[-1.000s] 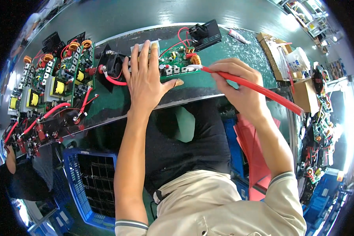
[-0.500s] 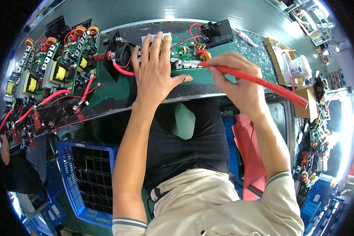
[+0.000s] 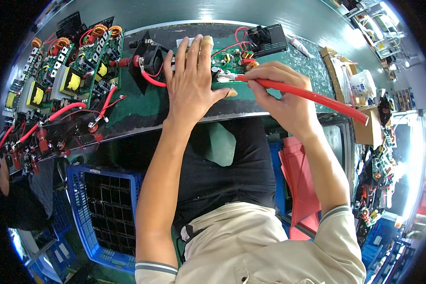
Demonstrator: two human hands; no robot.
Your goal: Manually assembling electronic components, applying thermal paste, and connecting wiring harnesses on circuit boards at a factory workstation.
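My left hand (image 3: 190,80) lies flat with fingers stretched over a green circuit board (image 3: 228,59), hiding its left part. Tan covers sit on its thumb tip and one fingertip. My right hand (image 3: 288,102) is closed around a long red-handled tool (image 3: 324,99). Its whitish tip touches, or hovers just over, the white parts along the board's near edge; I cannot tell which. A black fan (image 3: 155,60) with a thick red cable (image 3: 152,81) stands at the board's left. Beyond its right end is a black vented panel (image 3: 274,41), joined by thin red wires.
Several built-up boards with yellow transformers (image 3: 72,81) crowd the bench's left side. A small tube (image 3: 300,46) lies at the back right, near a cardboard box (image 3: 333,71) and a white tub (image 3: 362,85). A blue crate (image 3: 75,203) stands below the bench's edge.
The tool's tip has shifted slightly left along the board's near edge with my right hand. My left hand stays spread on the board; the view has shifted a little.
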